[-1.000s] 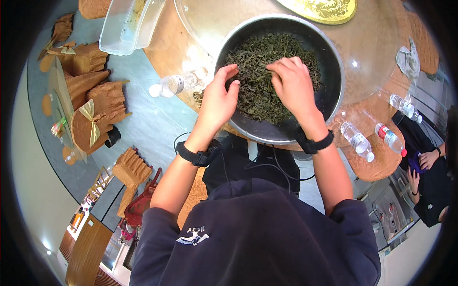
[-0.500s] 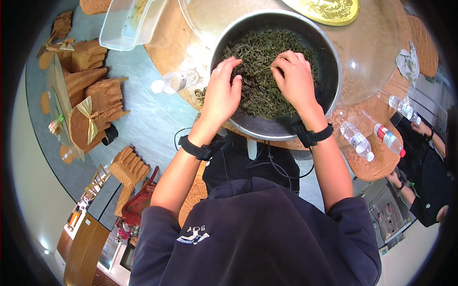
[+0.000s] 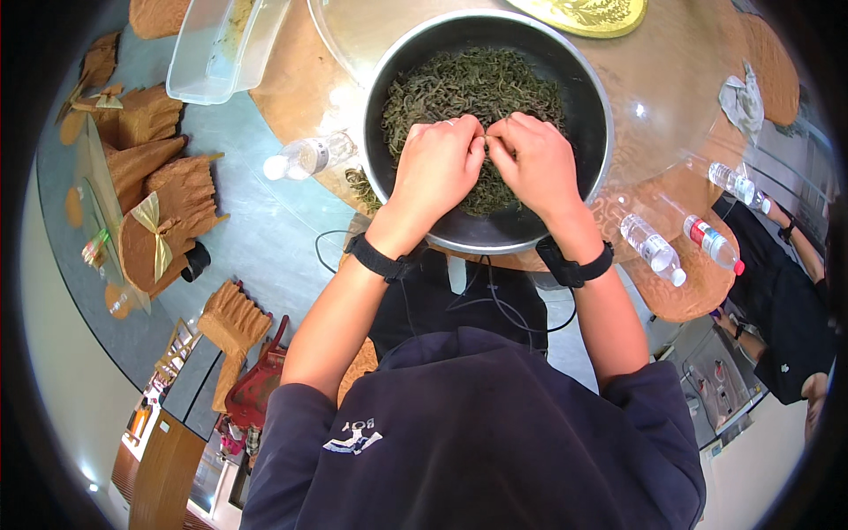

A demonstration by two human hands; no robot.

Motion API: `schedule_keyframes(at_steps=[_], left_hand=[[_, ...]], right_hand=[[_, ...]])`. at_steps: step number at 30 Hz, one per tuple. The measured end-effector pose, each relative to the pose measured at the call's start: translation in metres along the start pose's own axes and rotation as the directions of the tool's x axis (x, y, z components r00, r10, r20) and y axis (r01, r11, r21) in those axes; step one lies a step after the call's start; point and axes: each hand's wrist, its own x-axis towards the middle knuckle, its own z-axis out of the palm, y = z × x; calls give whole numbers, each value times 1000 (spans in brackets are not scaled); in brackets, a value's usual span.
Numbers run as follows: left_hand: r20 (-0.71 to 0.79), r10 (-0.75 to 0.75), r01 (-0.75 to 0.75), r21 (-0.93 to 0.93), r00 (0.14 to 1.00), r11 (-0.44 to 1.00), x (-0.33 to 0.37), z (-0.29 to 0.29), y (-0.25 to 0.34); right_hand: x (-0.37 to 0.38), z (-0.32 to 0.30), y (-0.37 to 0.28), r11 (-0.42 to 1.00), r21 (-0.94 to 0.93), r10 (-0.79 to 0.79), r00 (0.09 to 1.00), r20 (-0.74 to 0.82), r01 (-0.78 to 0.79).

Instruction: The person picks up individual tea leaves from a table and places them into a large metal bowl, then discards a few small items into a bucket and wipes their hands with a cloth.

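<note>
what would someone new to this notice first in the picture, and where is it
Probably the wide, round black bowl with a silvery rim at upper centre, holding a heap of dark green, twisted leaves. The bare left hand and bare right hand nearly meet above the leaves. Next might come the shiny, round gold disc at the top edge and the ruffled brown cloth-covered chair with a pale gold bow at left.

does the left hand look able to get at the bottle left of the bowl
Probably yes: the left hand is over the leaves, and only the rim of the bowl seems to lie between it and the bottle.
</note>
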Motion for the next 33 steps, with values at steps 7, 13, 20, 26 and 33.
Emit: schedule_keyframes(at_steps=[7, 13, 20, 26, 33], left_hand=[[76, -88, 92, -60, 993, 994, -8, -3, 8], [66, -273, 278, -92, 960, 956, -23, -9, -13], [-16, -209, 205, -149, 978, 967, -17, -5, -13], [49, 66, -54, -214, 997, 975, -4, 11, -12], [98, -328, 339, -398, 940, 852, -10, -4, -23]], right_hand=[[-4, 2, 5, 994, 73, 77, 997, -2, -76], [-4, -24, 33, 959, 94, 270, 963, 4, -269], [-24, -29, 40, 970, -32, 242, 969, 57, -241], [-32, -25, 32, 951, 24, 307, 951, 38, -308], [-40, -24, 34, 943, 105, 313, 949, 40, -315]])
